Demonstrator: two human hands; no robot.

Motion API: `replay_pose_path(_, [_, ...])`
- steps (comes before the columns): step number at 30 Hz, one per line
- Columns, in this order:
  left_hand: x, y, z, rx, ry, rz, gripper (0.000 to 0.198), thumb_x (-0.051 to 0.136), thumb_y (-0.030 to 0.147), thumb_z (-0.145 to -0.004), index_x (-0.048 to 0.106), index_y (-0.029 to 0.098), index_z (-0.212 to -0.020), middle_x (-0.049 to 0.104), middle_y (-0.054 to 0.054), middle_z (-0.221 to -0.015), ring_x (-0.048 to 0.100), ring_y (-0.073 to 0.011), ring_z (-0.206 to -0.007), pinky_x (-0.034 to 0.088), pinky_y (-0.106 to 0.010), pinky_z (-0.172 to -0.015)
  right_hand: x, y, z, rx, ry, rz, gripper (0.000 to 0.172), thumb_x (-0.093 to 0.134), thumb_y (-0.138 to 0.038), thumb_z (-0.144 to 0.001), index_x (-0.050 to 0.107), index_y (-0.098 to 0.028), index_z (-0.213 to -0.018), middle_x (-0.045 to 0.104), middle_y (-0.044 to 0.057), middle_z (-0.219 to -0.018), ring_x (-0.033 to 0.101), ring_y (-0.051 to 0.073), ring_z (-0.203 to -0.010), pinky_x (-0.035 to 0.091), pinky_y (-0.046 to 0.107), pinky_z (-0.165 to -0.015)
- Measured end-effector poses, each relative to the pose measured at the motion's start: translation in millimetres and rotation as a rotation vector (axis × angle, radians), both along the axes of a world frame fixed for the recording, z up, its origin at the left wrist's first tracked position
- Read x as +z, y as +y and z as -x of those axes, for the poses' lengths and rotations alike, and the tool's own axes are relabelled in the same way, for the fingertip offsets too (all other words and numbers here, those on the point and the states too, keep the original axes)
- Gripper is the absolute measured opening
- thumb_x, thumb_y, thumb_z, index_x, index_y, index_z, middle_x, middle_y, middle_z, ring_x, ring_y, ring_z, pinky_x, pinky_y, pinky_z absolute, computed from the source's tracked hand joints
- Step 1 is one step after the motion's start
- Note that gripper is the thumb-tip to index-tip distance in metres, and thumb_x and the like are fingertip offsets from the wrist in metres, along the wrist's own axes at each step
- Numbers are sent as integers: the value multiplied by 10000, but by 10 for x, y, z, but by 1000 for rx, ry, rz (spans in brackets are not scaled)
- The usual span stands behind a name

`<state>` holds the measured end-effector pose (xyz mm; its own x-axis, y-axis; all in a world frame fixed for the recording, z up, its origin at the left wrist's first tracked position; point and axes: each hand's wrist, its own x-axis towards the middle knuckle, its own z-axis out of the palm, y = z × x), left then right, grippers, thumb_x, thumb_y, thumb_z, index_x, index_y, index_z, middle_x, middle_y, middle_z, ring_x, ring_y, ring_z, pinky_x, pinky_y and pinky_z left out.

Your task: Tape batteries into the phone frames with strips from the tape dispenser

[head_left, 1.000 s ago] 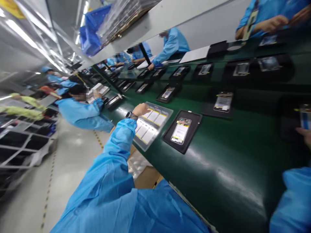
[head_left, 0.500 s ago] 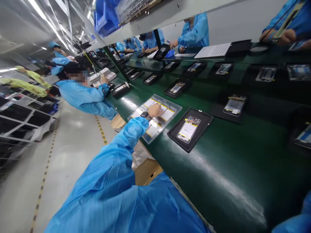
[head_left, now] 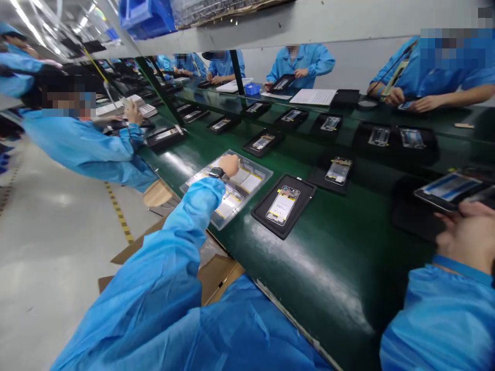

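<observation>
Left hand [head_left: 229, 165]: back of the hand up, fingers folded in, fingertips hidden, at the far edge of a clear plastic tray [head_left: 255, 167]. Cannot tell whether it pinches the rim or only rests there. The tray holds rows of white sheets [head_left: 235, 193] with yellow bands; too small to read. It lies on a dark green conveyor belt [head_left: 309, 257], near the belt's edge, with cardboard [head_left: 216, 278] below that edge.

A black tray [head_left: 305, 193] sits just beside it, holding a phone body [head_left: 282, 206]. Lower right, the right hand [head_left: 469, 234] has bent fingers against the edge of a tilted phone [head_left: 448, 186]; grip unclear.

Risks, as I judge them: the wristwatch [head_left: 216, 173] and blue sleeve [head_left: 185, 211] pass directly over the clear tray, so a low wrist could scuff the sheets or drag them out of their rows. A knock to the clear tray could send it toward the belt edge, since it sits close to the drop. The tilted phone looks the most exposed: with so little of the grip visible, a slip could land it hard on the belt.
</observation>
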<state>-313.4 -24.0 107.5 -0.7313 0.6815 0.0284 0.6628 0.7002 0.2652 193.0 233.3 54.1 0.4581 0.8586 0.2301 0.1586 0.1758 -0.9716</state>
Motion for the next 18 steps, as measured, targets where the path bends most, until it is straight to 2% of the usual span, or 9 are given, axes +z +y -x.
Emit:
replay_pose_path(2, [55, -26, -5, 27, -16, -116, 196, 603, 202, -895, 717, 86, -1005, 726, -222, -1021, 680, -361, -1096, 516, -443, -934, 179, -229, 207, 55, 139, 55, 251, 837, -357, -757, 785, -233, -969, 738, 253, -1028, 751, 303, -855, 560, 466, -590])
replay_pose_path(4, [9, 50, -191, -2, -72, -216, 211, 564, 199, -922, 704, 95, -1041, 739, -175, -1011, 716, -284, -945, 557, -384, -848, 262, -517, 410, 242, 277, 42, 246, 849, -267, -679, 756, -189, -893, 744, 153, -918, 727, 236, -770, 585, 392, -610])
replay_pose_path(6, [-124, 198, -602, -89, -274, -363, 219, 544, 225, -945, 695, 110, -1053, 750, -125, -973, 708, -204, -780, 577, -315, -713, 228, -826, 571, 427, 364, 58, 309, 861, -239, -602, 737, -164, -875, 734, 86, -852, 683, 176, -689, 567, 300, -570])
replay_pose_path(8, [-288, 356, -1177, -220, -733, -614, 209, 631, 281, -908, 701, 107, -1001, 748, -113, -930, 689, -180, -715, 564, -274, -596, 101, -1133, 652, 505, 389, 162, 336, 862, -240, -572, 745, -135, -870, 727, 71, -813, 657, 152, -648, 529, 240, -517])
replay_pose_path(9, [-364, 427, -1482, -294, -936, -655, 228, 691, 316, -871, 705, 109, -964, 744, -101, -879, 676, -170, -683, 549, -256, -552, 18, -1279, 655, 537, 379, 234, 349, 861, -250, -578, 757, -128, -888, 734, 73, -826, 654, 149, -648, 522, 228, -508])
replay_pose_path(11, [-488, 543, -2031, -425, -1233, -623, 290, 776, 358, -810, 716, 108, -944, 745, -93, -844, 669, -159, -661, 528, -226, -504, -148, -1542, 595, 572, 365, 358, 371, 875, -290, -602, 775, -130, -921, 752, 83, -894, 660, 146, -675, 534, 221, -526])
replay_pose_path(13, [-581, 623, -2417, -502, -1387, -562, 303, 798, 346, -798, 727, 98, -957, 750, -99, -858, 669, -153, -668, 522, -213, -491, -278, -1743, 485, 590, 367, 435, 412, 905, -334, -611, 782, -144, -955, 762, 88, -956, 674, 151, -714, 553, 228, -558])
replay_pose_path(15, [-662, 665, -2626, -507, -1444, -533, 281, 791, 316, -810, 733, 87, -961, 749, -105, -864, 662, -147, -664, 517, -208, -477, -359, -1874, 379, 599, 380, 477, 466, 935, -366, -602, 779, -156, -987, 765, 89, -979, 687, 165, -737, 561, 242, -571])
replay_pose_path(18, [-773, 652, -2722, -467, -1463, -511, 217, 769, 270, -827, 732, 82, -930, 731, -95, -821, 642, -137, -628, 508, -207, -454, -412, -1967, 301, 617, 398, 502, 518, 950, -394, -615, 764, -166, -1042, 770, 93, -1003, 707, 191, -762, 576, 279, -600])
